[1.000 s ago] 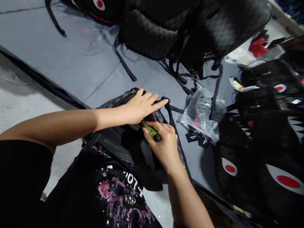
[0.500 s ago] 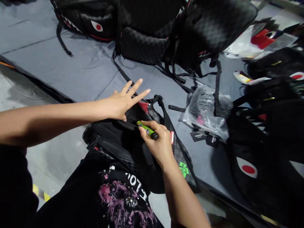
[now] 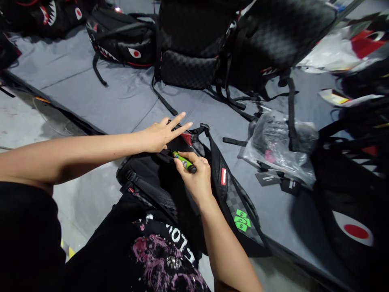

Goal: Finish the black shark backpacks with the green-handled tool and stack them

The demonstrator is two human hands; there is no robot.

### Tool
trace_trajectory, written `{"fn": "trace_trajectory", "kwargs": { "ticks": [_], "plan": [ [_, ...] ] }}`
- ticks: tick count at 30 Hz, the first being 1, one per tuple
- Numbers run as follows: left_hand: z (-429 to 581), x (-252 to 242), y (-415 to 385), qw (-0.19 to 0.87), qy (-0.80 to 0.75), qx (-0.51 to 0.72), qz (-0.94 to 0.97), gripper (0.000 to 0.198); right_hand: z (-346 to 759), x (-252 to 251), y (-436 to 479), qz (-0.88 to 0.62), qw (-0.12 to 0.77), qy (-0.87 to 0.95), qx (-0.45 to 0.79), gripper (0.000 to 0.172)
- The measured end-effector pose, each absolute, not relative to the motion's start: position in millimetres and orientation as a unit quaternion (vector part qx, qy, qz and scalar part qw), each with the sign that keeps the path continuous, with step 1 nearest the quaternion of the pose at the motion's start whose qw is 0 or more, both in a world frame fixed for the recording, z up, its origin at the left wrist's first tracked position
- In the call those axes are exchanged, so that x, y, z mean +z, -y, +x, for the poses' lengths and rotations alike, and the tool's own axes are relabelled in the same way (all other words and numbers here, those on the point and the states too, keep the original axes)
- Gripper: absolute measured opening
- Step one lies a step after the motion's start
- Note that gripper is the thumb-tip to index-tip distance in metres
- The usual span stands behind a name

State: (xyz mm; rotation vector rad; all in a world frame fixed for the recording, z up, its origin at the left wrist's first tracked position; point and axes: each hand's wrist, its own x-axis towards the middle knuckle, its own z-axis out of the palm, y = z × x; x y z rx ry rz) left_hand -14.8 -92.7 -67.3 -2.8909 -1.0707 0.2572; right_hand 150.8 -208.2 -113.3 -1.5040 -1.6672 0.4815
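Note:
In front of my body lies a black backpack [image 3: 179, 190] with checkered panels, a red label [image 3: 223, 177] and green stickers or prints. My right hand [image 3: 197, 174] is closed round a green marker [image 3: 185, 162] with a black end. The marker's other end points at the dark fabric near the bag's upper edge; its tip is hard to see. My left hand [image 3: 161, 136] rests along that edge with fingers stretched out and spread. Part of its thumb side lies against the bag. Just right of the left hand a red patch [image 3: 187, 138] shows on the bag.
Several black bags stand at the back, one a checkered backpack [image 3: 190, 48], another with a shark face [image 3: 127, 44]. To the right are a clear plastic bag [image 3: 279, 142], black tags [image 3: 291, 185] and a large bag with a red eye [image 3: 354, 229]. Grey cloth [image 3: 121, 97] covers the table.
The view has shifted, so the bags at the back left show more. My right hand and the marker have moved slightly up and left, close to my left hand, which stays spread.

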Motion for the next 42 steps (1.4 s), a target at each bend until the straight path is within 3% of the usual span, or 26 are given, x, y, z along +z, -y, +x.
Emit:
{"fn": "trace_trajectory", "kwargs": {
  "ticks": [14, 42],
  "plan": [
    [-18, -52, 91, -0.064, 0.353, 0.091, -0.929, 0.111, 150, -108, 209, -0.588, 0.4, 0.673, 0.202, 0.013],
    [-14, -61, 88, -0.062, 0.36, 0.067, -0.928, 0.099, 127, -97, 201, -0.623, 0.338, 0.69, 0.148, 0.015]
  ]
}}
